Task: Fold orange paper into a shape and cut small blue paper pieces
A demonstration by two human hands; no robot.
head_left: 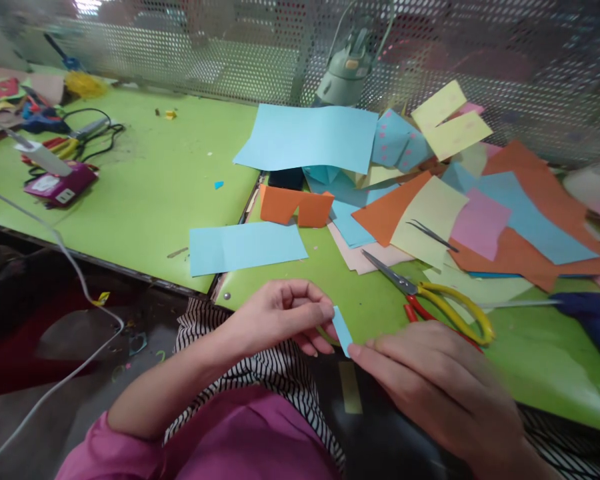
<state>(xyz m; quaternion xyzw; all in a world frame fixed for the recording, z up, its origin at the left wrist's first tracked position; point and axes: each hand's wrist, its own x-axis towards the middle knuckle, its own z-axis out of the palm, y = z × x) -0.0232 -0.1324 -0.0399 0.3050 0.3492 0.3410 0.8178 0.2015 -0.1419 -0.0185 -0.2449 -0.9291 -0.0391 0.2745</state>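
I pinch a small blue paper strip [341, 329] between my left hand [280, 317] and right hand [430, 380], fingertips closed on its two ends, just over the near edge of the green table [145, 193]. It looks already cut, still flat and unfolded. One pair of scissors [430, 300] lies beside it, and two larger blue sheets [245, 247] lie behind.

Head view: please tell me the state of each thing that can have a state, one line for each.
small blue paper strip: pinched between both hands
left hand: closed on the strip
right hand: fingertips on the strip's lower end
scissors: lying on the table, blades shut
orange folded paper: folded, standing
large blue sheet: creased, lying on the paper pile
tweezers: lying on yellow paper
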